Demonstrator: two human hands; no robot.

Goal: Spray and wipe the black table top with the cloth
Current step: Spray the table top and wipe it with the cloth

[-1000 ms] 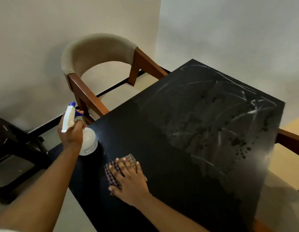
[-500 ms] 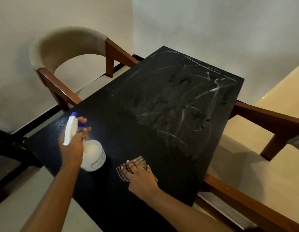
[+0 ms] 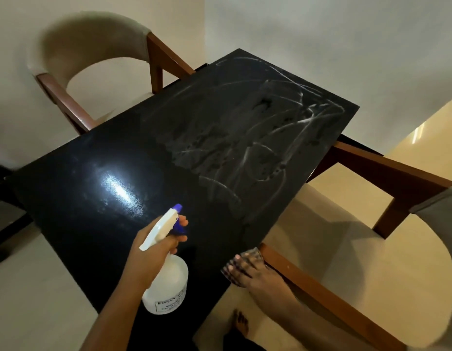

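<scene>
The checked cloth [image 3: 256, 253], soft and limp by the look of it and best driven flat under the palm, lies at the near right edge of the black table top [image 3: 169, 138] beneath the flat, close-set fingers of the right hand [image 3: 247, 271], while the left hand [image 3: 149, 252] curls round the neck of the light plastic spray bottle [image 3: 169, 287], and a wooden chair arm [image 3: 308, 282] crowds that edge.

I get a dim, warm-lit room. A hard white glare sits on the black worktop [image 3: 169, 148] at nine o'clock. Pale streaks catch light toward one o'clock. At six, the right hand [image 3: 247, 273] and cloth [image 3: 255, 254] are motion-blurred. The chair [image 3: 93, 41] at eleven bends and smears.
</scene>
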